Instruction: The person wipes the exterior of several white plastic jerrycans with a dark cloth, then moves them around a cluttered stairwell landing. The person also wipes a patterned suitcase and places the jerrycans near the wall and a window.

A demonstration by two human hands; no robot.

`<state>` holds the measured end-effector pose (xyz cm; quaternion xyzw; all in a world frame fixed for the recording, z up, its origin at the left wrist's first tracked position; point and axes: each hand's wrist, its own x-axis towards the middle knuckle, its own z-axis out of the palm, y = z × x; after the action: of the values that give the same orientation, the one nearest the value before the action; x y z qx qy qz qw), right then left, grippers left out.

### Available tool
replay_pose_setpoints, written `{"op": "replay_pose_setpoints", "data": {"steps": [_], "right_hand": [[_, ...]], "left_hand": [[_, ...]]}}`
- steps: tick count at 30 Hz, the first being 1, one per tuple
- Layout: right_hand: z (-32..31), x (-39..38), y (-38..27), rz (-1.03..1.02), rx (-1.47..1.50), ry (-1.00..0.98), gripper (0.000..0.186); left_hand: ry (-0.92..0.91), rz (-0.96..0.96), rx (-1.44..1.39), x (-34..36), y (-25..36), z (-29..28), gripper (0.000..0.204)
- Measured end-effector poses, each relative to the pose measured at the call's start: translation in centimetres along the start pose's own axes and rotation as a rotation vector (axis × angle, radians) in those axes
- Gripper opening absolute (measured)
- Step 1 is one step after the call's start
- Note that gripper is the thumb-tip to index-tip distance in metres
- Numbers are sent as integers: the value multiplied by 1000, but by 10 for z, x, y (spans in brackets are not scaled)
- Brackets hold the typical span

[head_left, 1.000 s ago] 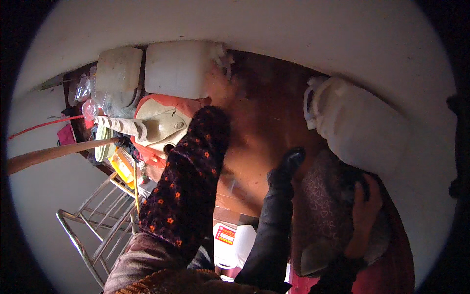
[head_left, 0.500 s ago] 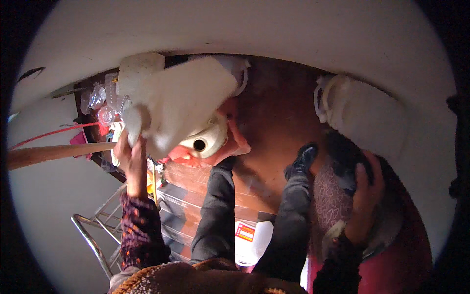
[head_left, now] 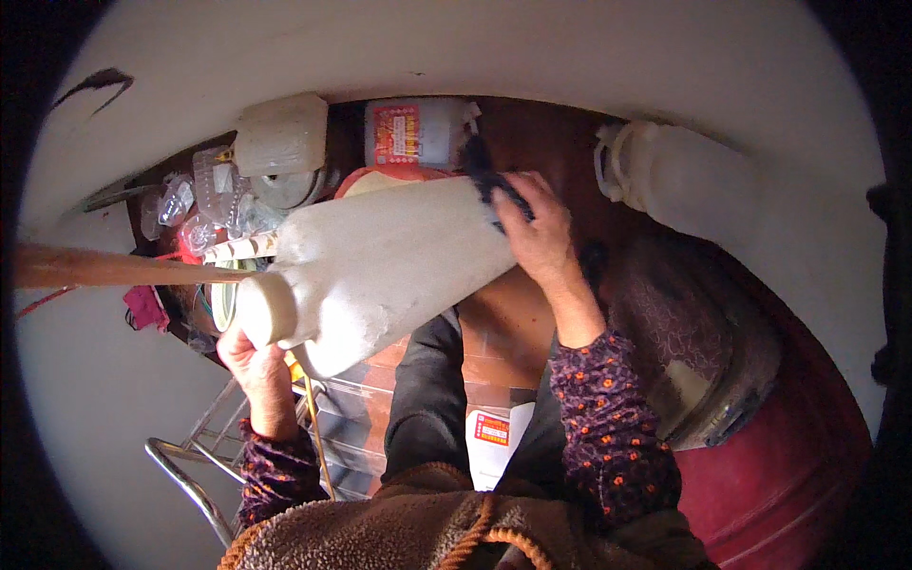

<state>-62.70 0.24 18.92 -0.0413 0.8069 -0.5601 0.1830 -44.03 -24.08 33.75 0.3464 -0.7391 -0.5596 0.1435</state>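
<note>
Two bare hands on one big white jug (head_left: 399, 256), held on a slant above the floor (head_left: 513, 304) in front of the body — cap (head_left: 268, 309) end lower left, base end upper right. Left hand (head_left: 258, 366): fingers grasping the jug at its cap end, some hidden under it. Right hand (head_left: 540, 233): fingers bent round a dark cloth (head_left: 492, 185) at the base end.

Step in hand looks like wiping the jug down. To do it well: keep the cap end firm in the left hand, bunch the loose tail of cloth into the right palm, press flat and pull in long overlapping strokes from base to neck. The hollows near the neck probably want a folded edge of cloth; roll the jug for the underside. Mind the wooden pole (head_left: 123, 266) — its end is right by the cap, can't tell if touching. A smooth, bulky jug could slip or swing if either hand eases off.

Labels: none on the jug's visible side. Clear container (head_left: 445, 133) by the wall has a red-orange label (head_left: 397, 133) with pale panels; white container (head_left: 486, 465) between the legs has a similar red one (head_left: 492, 429). Print on both too small to read surely; no brand made out.
</note>
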Motion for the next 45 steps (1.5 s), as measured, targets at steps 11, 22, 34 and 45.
{"op": "replay_pose_setpoints", "data": {"steps": [11, 22, 34, 45], "right_hand": [[36, -69, -125, -468, -5, -81, 33], [-15, -66, 98, 635, 442, 259, 39], [65, -149, -25, 635, 559, 86, 53], [-18, -71, -31, -261, -222, 165, 52]], "left_hand": [[23, -552, -213, -9, -3, 59, 17], [321, -647, -580, -19, -27, 6, 19], [211, -674, -940, -42, -113, 86, 46], [-57, -1247, -1285, -72, -61, 121, 26]]}}
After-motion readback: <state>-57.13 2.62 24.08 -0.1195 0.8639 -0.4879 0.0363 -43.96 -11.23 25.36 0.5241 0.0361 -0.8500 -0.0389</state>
